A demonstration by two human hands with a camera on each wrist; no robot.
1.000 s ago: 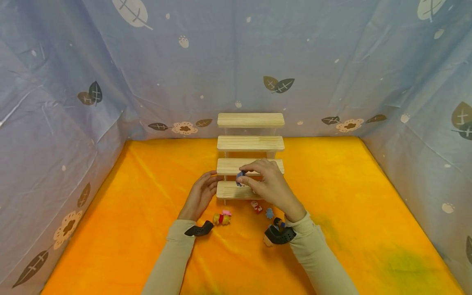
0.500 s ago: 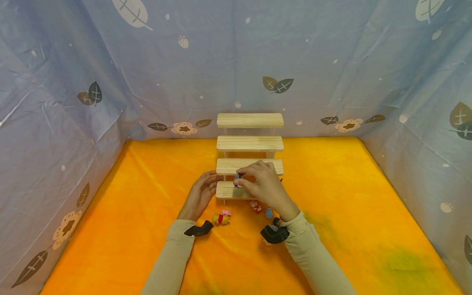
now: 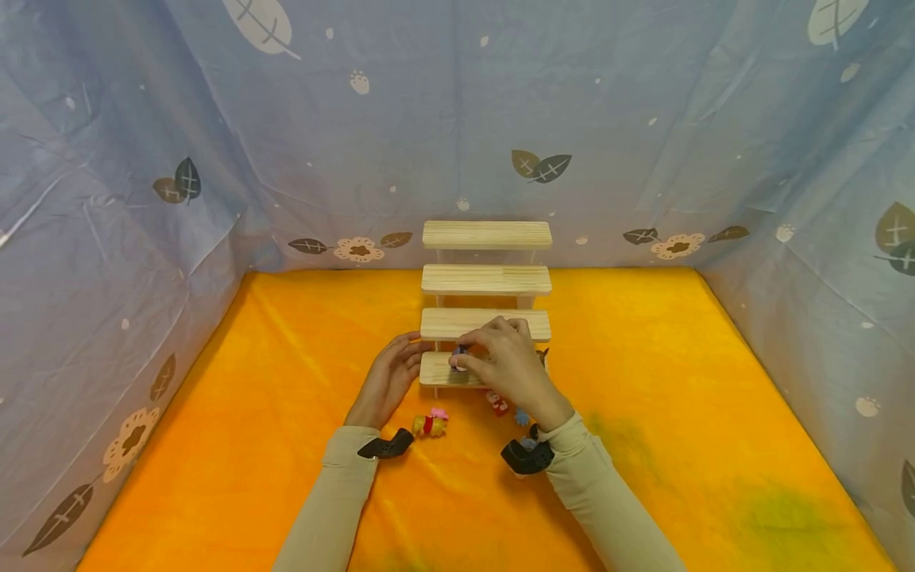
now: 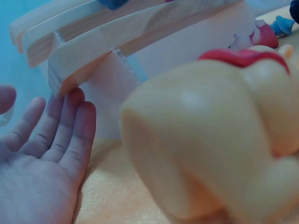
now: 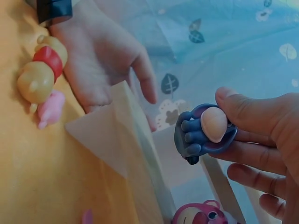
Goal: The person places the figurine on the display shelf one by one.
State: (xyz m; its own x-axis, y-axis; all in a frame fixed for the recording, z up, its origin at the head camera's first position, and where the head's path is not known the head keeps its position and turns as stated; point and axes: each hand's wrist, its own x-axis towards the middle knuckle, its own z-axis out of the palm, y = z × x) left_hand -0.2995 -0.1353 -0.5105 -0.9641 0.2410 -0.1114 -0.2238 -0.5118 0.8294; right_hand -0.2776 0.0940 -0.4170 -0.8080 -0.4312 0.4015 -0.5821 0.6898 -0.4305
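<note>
My right hand pinches a small blue donkey figurine between thumb and fingers. In the head view the figurine overlaps the lowest step of a wooden tiered stand; its pale muzzle shows in the right wrist view. A pink bear figurine appears below it there. At the stand's left end my left hand lies palm up with relaxed fingers, its fingertips right at the lowest step's end. A yellow bear figurine in a red shirt lies beside that wrist, against a small pink figurine.
In front of the stand lie a red-and-white figurine and a blue figurine, partly covered by the right arm. Behind the right hand, a brown shape peeks out at the lowest step's right end. A patterned curtain surrounds the orange cloth.
My right hand has come down and slightly left, bringing the donkey figurine lower over the bottom step. The brown shape at the step's right end has come into sight. My left hand stays put.
</note>
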